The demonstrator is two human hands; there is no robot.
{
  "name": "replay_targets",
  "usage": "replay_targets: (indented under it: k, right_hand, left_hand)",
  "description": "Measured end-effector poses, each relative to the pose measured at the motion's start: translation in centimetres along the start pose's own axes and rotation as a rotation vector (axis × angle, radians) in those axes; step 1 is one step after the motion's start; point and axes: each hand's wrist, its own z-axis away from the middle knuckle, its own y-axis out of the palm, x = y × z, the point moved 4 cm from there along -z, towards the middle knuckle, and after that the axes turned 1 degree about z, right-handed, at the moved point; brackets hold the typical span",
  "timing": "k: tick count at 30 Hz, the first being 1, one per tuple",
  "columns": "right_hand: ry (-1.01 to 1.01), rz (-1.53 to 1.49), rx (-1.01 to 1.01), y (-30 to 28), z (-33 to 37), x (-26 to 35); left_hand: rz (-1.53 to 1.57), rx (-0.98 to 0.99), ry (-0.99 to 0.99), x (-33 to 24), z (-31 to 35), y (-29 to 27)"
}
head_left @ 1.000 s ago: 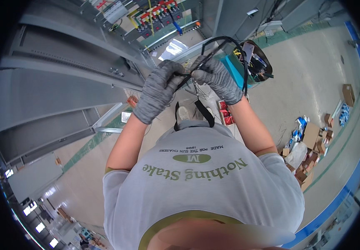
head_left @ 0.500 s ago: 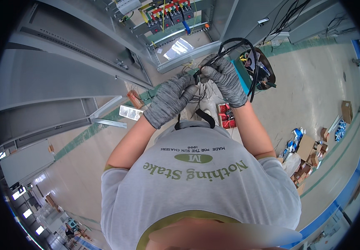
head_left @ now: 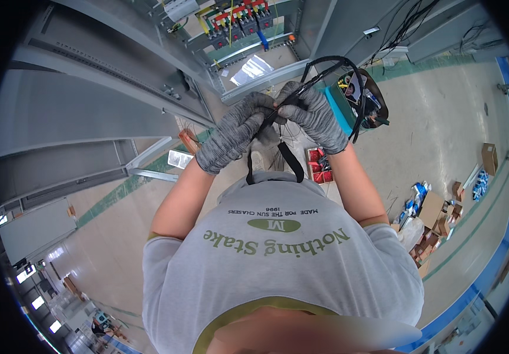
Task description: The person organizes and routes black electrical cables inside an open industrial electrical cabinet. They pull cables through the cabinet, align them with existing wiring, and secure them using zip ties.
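Both of my hands wear grey knitted gloves and meet in front of me, close to the open electrical cabinet. My left hand (head_left: 234, 133) closes around the lower stretch of a black cable bundle (head_left: 323, 75). My right hand (head_left: 313, 118) pinches the same bundle just beside it, the fingertips of the two hands nearly touching. From my right hand the bundle arcs up and over to the right, then hangs down in a loop by a tool tub. Thin loose black wires (head_left: 290, 133) dangle below my hands. The gloves hide the gripped part of the bundle.
Ahead stands a grey cabinet frame (head_left: 266, 83) with a breaker row (head_left: 240, 26) inside. Grey panels (head_left: 66, 100) rise on the left. A dark tub (head_left: 379, 121) of tools stands right of my hands. Nearer lies a red-filled box (head_left: 320, 174); cardboard (head_left: 432, 207) is piled at right.
My left hand has shifted slightly left and turned along the bundle. A straighter stretch of black bundle now shows between my hands. My right hand has barely moved and keeps its grip.
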Motion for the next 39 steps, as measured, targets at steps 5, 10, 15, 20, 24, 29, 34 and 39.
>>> replay_targets:
  k: [5,10,15,20,24,29,34,39]
  right_hand:
    - [-0.061,0.011,-0.021,-0.4,-0.1,-0.6]
    - [0.02,0.024,-0.043,-0.6,-0.1,-0.1]
    - [0.008,0.145,-0.071,-0.6,-0.3,0.0]
    - [0.073,-0.067,-0.06,0.0,-0.1,0.5]
    - [0.068,0.077,0.04,0.7,0.1,-0.1]
    - [-0.055,0.122,-0.033,0.5,0.4,0.1]
    - [-0.081,-0.053,-0.036,0.4,0.5,0.9]
    - [-0.153,-0.145,0.05,0.7,0.2,1.3]
  left_hand:
    - [-0.71,0.011,0.36,-2.7,-0.7,-0.1]
    - [-1.227,-0.158,0.491,-4.9,0.1,0.9]
    - [-0.795,-0.123,0.293,-2.7,1.2,1.1]
    - [-0.801,0.025,0.229,-0.6,2.2,1.5]
    - [-0.908,0.109,0.311,-1.8,1.5,2.3]
    - [-0.667,0.034,0.441,-2.0,2.0,1.3]
    - [-0.09,-0.112,0.069,-1.5,1.9,0.9]
    - [-0.544,-0.11,0.436,-2.9,0.9,0.6]
